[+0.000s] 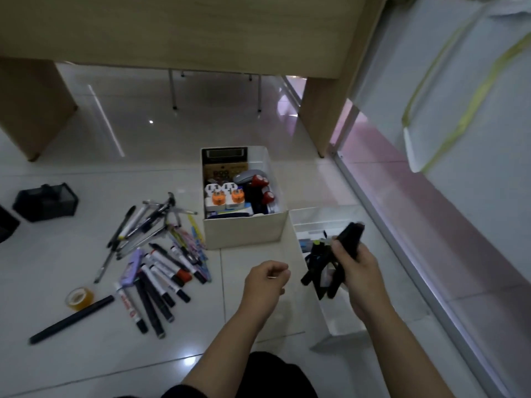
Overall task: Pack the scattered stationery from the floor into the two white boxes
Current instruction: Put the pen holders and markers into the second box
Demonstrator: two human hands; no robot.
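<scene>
Dark-clothed knee point(270, 372) sits at the bottom edge, both forearms reaching out over it. Right hand point(359, 268) grips a bundle of black markers point(333, 265) right over the nearer white box point(339, 320); left hand point(265, 278) is loosely curled, holding nothing. Best bet is probably lowering the bundle lengthwise so it lies flat. Plenty of pens point(155, 254) still scattered on the floor left of the fuller far box point(244, 228), plus a tape roll point(79, 297).
</scene>
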